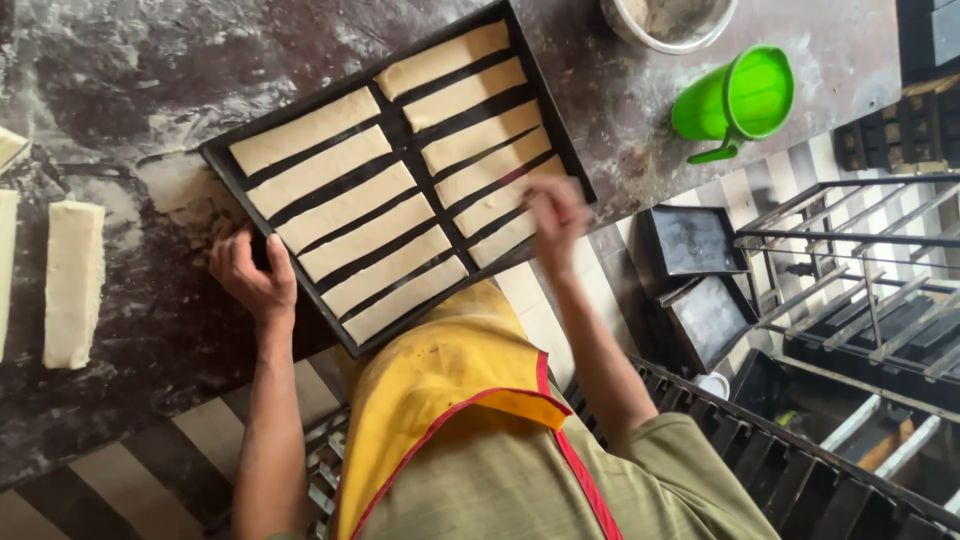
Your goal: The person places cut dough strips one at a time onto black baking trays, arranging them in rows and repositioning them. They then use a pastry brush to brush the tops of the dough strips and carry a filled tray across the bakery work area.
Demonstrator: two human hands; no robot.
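A black baking tray (222, 152) lies tilted on the floury dark worktop, its near corner hanging over the edge. It carries two columns of several pale dough strips (345, 208). My left hand (252, 272) grips the tray's left rim, thumb on top. At the right rim my right hand (556, 214) is blurred and hovers over the end of the lowest strips in the right column. Whether it grips anything does not show. A yellow apron with red trim covers my front.
Loose dough strips (73, 282) lie on the worktop at the left. At the back right stand a green plastic jug (745, 97) and a metal bowl (668, 22). Below the table's right side are dark empty trays (694, 242) and a metal rack (860, 290).
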